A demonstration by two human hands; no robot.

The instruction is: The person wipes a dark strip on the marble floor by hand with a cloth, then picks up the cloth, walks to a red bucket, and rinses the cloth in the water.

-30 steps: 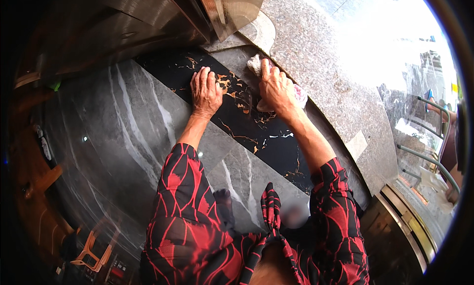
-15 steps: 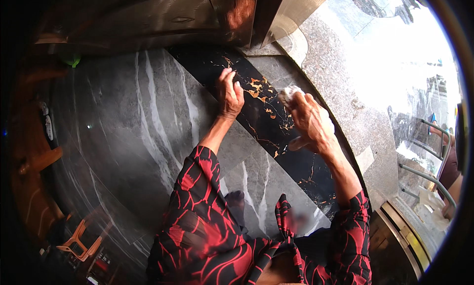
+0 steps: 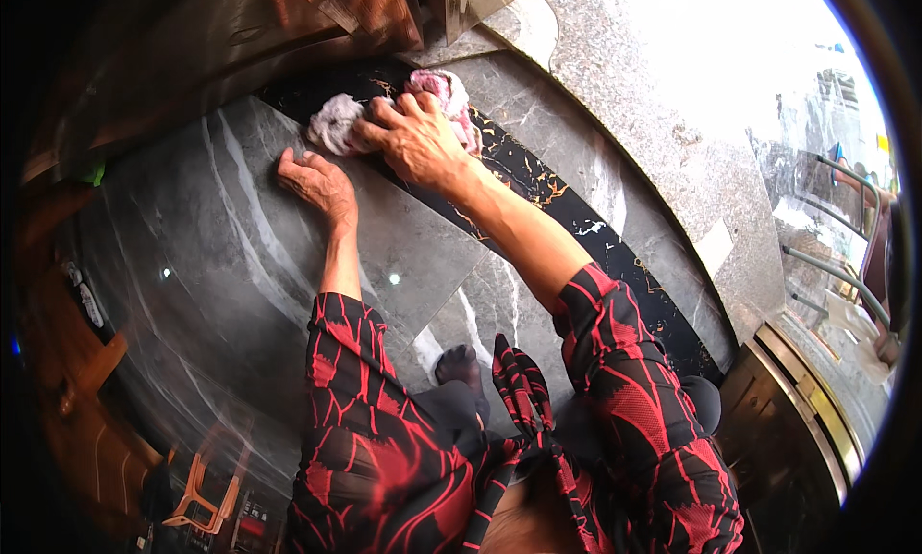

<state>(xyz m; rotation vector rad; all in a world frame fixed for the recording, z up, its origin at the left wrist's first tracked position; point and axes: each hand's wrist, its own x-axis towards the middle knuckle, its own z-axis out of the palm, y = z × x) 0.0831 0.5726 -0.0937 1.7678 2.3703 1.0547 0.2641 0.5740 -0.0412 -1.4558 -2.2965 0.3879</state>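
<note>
My right hand (image 3: 420,139) presses a white and pink cloth (image 3: 336,125) onto the black floor strip (image 3: 538,184) with gold veins. The cloth bulges out on both sides of my fingers, which are bent over its middle. Beside it, lower left, my left hand (image 3: 322,187) is over the grey tiles (image 3: 240,256) with white veins. Its fingers are loosely curved and slightly apart, and nothing shows in them. The palm side is partly hidden.
A metal door (image 3: 346,12) stands at the top left. Past the dark curved edge on the right lies a speckled stone slab (image 3: 663,160). A metal door leaf (image 3: 788,429) is at the lower right, and an orange-brown frame (image 3: 204,492) at the lower left. My foot (image 3: 459,367) is below my hands.
My right hand has swept to the upper left along the black strip with the cloth, which is now spread wider. My left hand has shifted left and down, off the strip onto the grey tiles.
</note>
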